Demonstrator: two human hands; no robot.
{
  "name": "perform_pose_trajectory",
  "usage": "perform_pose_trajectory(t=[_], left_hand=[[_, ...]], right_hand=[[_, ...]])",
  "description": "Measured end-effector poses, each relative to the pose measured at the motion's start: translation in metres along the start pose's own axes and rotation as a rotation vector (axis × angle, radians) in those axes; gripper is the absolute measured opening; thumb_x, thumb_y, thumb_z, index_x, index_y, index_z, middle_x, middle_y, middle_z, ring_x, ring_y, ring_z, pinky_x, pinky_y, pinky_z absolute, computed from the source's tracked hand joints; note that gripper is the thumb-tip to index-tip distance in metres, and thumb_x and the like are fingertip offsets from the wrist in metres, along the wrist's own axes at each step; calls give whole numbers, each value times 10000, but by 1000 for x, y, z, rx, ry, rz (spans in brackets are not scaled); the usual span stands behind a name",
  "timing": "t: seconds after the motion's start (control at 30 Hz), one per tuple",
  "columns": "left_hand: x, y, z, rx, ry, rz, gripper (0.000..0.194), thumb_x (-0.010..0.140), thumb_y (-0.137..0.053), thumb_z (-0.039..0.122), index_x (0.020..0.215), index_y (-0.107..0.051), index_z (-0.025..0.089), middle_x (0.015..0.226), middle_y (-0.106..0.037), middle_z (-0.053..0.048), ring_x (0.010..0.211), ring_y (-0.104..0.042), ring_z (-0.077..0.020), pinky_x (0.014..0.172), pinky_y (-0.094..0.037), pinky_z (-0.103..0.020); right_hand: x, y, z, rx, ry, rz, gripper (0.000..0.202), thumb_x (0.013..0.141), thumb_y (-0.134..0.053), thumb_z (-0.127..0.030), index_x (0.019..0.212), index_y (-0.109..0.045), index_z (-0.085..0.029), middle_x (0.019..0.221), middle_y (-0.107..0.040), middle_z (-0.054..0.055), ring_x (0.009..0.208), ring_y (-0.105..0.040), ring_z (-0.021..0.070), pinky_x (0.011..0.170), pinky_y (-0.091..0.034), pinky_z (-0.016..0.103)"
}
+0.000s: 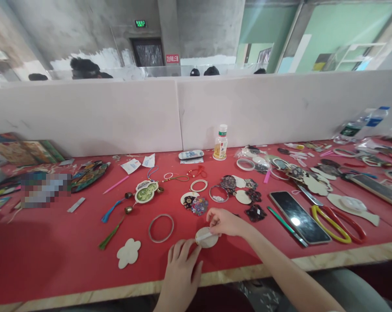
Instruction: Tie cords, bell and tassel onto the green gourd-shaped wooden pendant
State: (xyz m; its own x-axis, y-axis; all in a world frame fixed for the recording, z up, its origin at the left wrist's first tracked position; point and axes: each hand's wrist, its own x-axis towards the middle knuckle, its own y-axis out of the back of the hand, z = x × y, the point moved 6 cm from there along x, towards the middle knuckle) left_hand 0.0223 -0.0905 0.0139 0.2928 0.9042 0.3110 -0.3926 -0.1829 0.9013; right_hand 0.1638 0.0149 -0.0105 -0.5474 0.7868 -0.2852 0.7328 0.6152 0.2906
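While pinching small round disc [206, 238] between both hands near front edge of red worktop [53, 255]: left hand [180, 271] steadying from below, fingers closed on rim; right hand [225, 222] gripping white strip on top. Probably risky, tbh: strip could go on crooked if disc slips. Grey ring [161, 228] just beside, easy to knock.

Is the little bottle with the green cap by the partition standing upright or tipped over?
Upright. The bottle stands on its base on the red table, green cap on top, next to the white partition.
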Motion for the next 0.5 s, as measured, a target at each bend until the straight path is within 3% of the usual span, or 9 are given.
perform_pose_trajectory(t=[0.5], left_hand=[[1,-1,3,-9,-42,10,310,781,-482,195,1078,-553,248,1111,-579,-7,996,-429,-238,848,-365,-408]], right_hand=[[0,2,4,-141,-51,87,180,614,-545,-105,754,-456,-174,628,-548,-29,519,-506,82,446,-381,163]])
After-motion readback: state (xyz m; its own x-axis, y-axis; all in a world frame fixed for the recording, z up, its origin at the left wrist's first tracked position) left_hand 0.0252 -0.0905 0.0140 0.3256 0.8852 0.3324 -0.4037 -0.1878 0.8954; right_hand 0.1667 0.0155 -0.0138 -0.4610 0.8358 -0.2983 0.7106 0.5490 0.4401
